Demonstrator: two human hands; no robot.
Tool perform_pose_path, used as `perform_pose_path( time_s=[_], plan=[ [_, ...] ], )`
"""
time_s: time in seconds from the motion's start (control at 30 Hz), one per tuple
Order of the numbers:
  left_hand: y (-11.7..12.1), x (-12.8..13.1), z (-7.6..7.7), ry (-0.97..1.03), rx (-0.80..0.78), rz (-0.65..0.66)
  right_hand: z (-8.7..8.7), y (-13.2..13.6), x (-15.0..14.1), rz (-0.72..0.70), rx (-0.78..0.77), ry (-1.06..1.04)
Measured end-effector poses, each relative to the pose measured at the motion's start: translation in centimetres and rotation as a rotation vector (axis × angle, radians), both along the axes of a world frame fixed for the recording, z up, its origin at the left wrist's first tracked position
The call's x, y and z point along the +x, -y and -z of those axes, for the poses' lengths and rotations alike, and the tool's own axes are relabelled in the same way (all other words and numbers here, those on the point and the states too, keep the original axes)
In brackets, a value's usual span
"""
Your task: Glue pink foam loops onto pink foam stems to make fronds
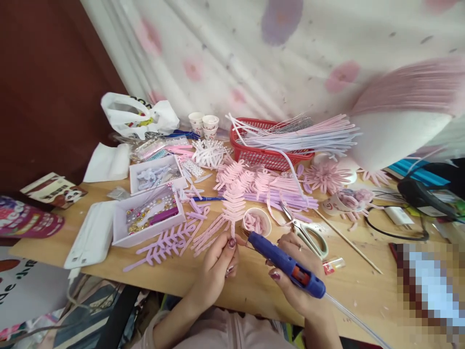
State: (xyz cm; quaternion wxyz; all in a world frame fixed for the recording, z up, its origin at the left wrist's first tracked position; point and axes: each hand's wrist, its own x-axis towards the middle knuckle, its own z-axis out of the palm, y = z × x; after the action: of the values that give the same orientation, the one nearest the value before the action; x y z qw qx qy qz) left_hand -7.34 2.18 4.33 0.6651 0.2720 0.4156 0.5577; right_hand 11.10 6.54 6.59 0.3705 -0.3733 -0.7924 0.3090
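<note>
My left hand [217, 265] pinches the lower stem of a pink pipe-cleaner leaf [233, 208], which stands upright with its side strands slanting upward. In my right hand [298, 293] is a blue hot glue gun [271, 254]. Its nozzle points left, close beside my left fingertips; whether it touches the stem I cannot tell. A clear glue stick [354, 317] sticks out of the gun's back end. Just behind the nozzle is a paper cup [268, 224] with short pink pieces. Left of my left hand lie purple pipe-cleaner leaves [160, 245] and loose pink strands [210, 233].
A red basket [250, 156] of pipe cleaners stands at the back. Scissors [308, 235] and a wooden stick [350, 242] lie to the right. White boxes [121, 230] of beads, a power bank [89, 242] and a plastic bag [140, 118] are on the left. A pixelated object [432, 286] lies front right.
</note>
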Motion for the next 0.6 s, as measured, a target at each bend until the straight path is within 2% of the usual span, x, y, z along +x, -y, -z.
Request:
perform_pose_path(
  time_s=[0.3,0.6],
  plan=[
    [0.31,0.17,-0.05,-0.134,-0.013,0.013,-0.56,0.11,-0.12,0.012,0.054,0.005],
    [0.2,0.39,-0.51,-0.144,0.0,0.028,-0.47,0.09,0.23,0.01,0.064,0.032]
  ],
)
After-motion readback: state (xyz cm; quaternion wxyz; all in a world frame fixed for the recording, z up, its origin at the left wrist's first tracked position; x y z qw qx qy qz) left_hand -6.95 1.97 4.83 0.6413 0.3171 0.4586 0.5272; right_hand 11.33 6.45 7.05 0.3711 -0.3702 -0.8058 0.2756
